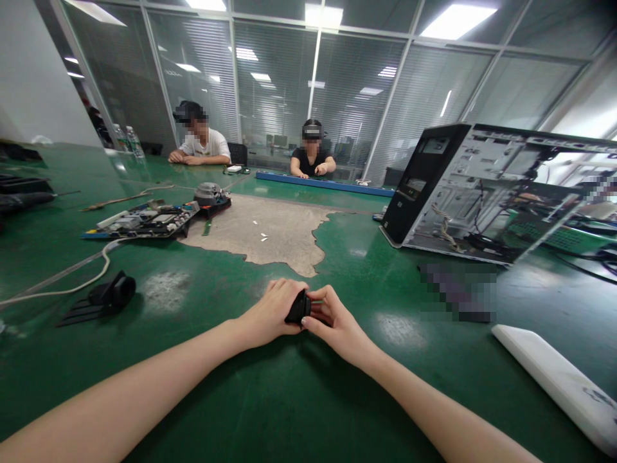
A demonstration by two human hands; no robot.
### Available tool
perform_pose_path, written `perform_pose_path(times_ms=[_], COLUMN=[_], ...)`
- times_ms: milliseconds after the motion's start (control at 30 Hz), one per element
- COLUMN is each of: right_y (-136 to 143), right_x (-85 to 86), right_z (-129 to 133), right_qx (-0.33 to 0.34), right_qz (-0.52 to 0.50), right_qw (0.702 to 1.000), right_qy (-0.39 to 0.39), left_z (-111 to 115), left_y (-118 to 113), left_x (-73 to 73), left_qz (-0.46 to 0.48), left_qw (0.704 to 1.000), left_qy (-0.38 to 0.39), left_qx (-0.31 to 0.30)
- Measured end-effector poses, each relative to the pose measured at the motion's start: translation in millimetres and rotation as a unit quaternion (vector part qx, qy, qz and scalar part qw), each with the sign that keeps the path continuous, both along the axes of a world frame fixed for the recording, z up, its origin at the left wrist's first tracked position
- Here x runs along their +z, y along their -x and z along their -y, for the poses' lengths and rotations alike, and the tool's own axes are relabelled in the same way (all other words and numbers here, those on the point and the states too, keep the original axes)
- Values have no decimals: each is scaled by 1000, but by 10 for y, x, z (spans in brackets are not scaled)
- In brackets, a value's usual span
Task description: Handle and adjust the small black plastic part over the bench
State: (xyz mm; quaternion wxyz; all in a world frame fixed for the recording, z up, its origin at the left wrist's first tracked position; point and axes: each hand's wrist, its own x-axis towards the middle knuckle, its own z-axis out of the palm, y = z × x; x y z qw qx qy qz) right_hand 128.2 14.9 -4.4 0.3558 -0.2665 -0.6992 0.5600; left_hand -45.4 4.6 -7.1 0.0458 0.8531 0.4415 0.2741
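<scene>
A small black plastic part (297,307) is held between both hands, low over the green table. My left hand (274,310) wraps round it from the left, fingers closed over its top. From the right, my right hand (337,325) grips its edge with the thumb and fingertips. Much of the part is covered by the fingers, and its exact kind does not show. To the left lies a separate black part with a round end and long prongs (113,296).
A circuit board (149,218) and a fan-like cooler (212,194) sit at left by a bare tan patch (270,228). An open computer case (482,193) stands right, with a white bar (549,379) nearer. Two people (205,145) sit across the green table (308,411).
</scene>
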Motion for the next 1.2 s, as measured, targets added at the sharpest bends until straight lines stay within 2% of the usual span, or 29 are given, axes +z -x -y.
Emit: perform_pose_path(times_ms=[333,567,900,1200], right_y=[29,-3,17,1], right_x=[-1,-7,-38,-21], right_z=[-16,-16,-46,-30], right_qx=[-36,6,-13,11], right_qz=[-6,-10,-23,-29], right_qw=[999,1000,999,999], right_qy=[9,13,37,41], left_z=[2,-6,-1,-11], left_y=[-5,6,-7,9], left_x=[-1,-8,-6,-28], left_qz=[6,3,3,0], left_qw=[1000,1000,1000,1000], left_qy=[1,5,3,3], left_qx=[3,2,2,7])
